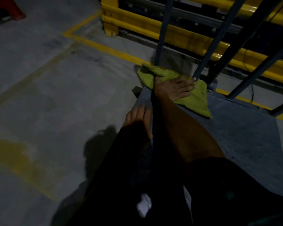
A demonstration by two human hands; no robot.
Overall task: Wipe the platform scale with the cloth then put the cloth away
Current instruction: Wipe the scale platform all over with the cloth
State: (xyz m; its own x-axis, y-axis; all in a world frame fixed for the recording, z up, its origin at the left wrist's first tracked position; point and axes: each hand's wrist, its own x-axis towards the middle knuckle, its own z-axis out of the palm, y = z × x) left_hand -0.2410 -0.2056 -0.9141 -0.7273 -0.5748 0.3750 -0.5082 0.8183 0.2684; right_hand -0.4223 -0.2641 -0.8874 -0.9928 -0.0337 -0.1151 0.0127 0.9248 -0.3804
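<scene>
- We see the right hand (175, 88) pressed flat, fingers spread, on top of the green cloth (193, 98); it is a palm-down press rather than a closed grip.
- The cloth lies at the far left corner of the platform scale (245, 137), one end spilling past the corner towards the floor, another point trailing back along the grey plate.
- The fingertips of that hand reach up to the foot of a blue upright post (201, 69) that rises from the scale's far edge.
- The bare right forearm runs back across the plate towards us, ending in a dark sleeve.
- The left hand (138, 118) rests on the scale's left edge, nearer to us than the cloth, fingers curled loosely over the rim and holding nothing that we can make out.
- The grey scale surface fills the right side of the view, speckled and dull in the low light.
- Beyond the posts stands a yellow guard rail (153, 28).
- A yellow floor line (104, 48) runs on the concrete floor (47, 95) beside the scale.
</scene>
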